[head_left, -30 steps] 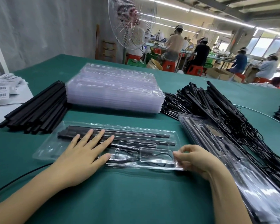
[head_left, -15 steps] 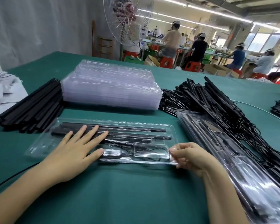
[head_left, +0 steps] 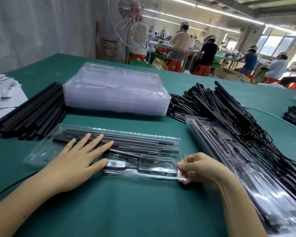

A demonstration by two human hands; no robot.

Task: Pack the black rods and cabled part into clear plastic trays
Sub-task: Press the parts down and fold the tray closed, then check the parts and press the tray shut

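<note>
On the filled tray (head_left: 169, 141), the left hand (head_left: 75, 161) lies flat, fingers spread; the right hand (head_left: 200, 168) pinches its near corner; a hasty tug could spill the rods (head_left: 135, 140).

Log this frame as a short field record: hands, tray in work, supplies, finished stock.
left hand: flat, open, pressing on the tray
right hand: pinching the tray's near right corner
tray in work: clear, closed over black rods and a cabled part
empty trays: stacked behind
loose rods: pile at left
cabled parts: heap at right
packed trays: stack at right
</note>
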